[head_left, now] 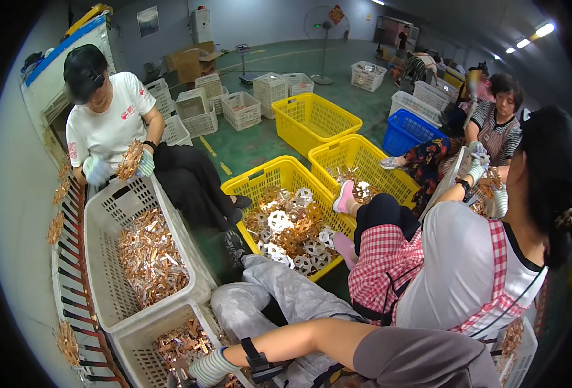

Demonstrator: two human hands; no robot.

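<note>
Left hand, in a striped glove, reaches down into the white slotted plastic crate of copper-coloured metal pieces; grip can't be made out. Right hand out of sight.

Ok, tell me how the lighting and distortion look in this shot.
Head view: even overhead light from the ceiling lamps, which flare white; the fisheye bends the white crates and the rack at left, with a black vignette round the rim; the gloved hand at the bottom edge sits soft and partly cut off.
</note>
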